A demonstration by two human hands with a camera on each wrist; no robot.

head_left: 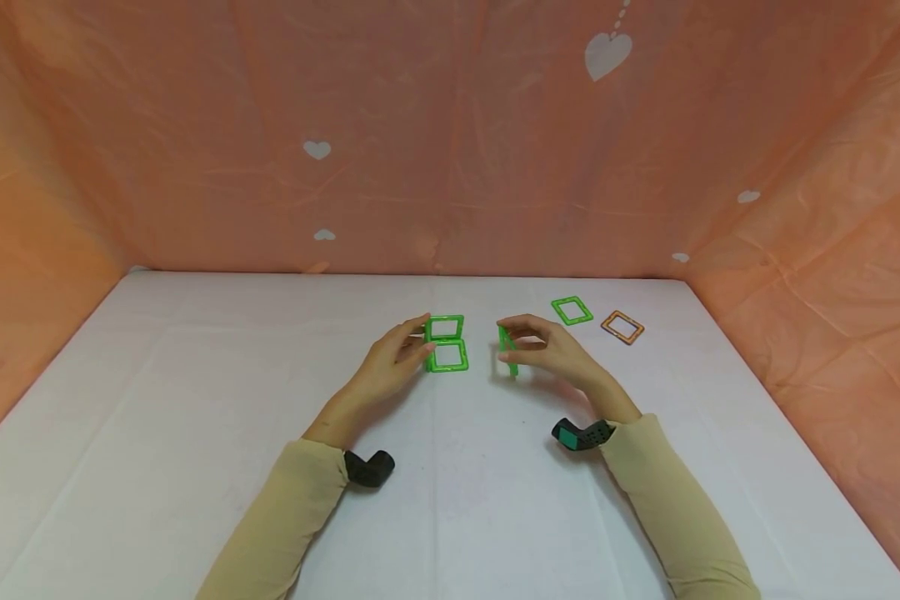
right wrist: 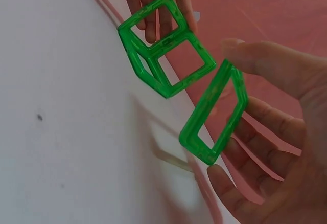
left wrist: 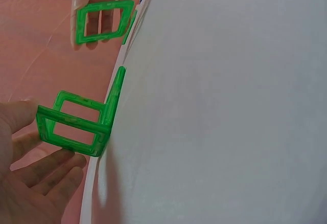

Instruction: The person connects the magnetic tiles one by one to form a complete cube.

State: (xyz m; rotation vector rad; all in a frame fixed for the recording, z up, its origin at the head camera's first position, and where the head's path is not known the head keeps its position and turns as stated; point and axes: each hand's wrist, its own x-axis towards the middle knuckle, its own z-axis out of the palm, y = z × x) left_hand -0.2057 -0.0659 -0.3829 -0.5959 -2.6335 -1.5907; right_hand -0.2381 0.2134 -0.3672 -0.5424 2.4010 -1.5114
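1. left hand (head_left: 390, 360) pinches the joined green frames (head_left: 445, 337) at their left side, thumb and fingertips on the outer edges with the fingers spread rather narrowly; that grip probably steadies the corner while leaving the right side uncovered.
2. three square frames make up that joined piece, near the middle of the table (head_left: 457, 500): one lies low and level, one rises at the left, one rises at the back. whether the low one touches the tabletop i cannot tell.
3. right hand (head_left: 551, 354) holds a single green frame (right wrist: 204, 105) between thumb and fingers, by opposite edges. it is tilted up on edge, apart from the joined piece and facing its open side; the rim hold likely keeps the near face free.
4. a loose green frame (head_left: 560, 313) and an orange frame (head_left: 616, 335) lie flat beyond the right hand, near each other but not touching, perhaps set there to be within reach yet out of the working space.
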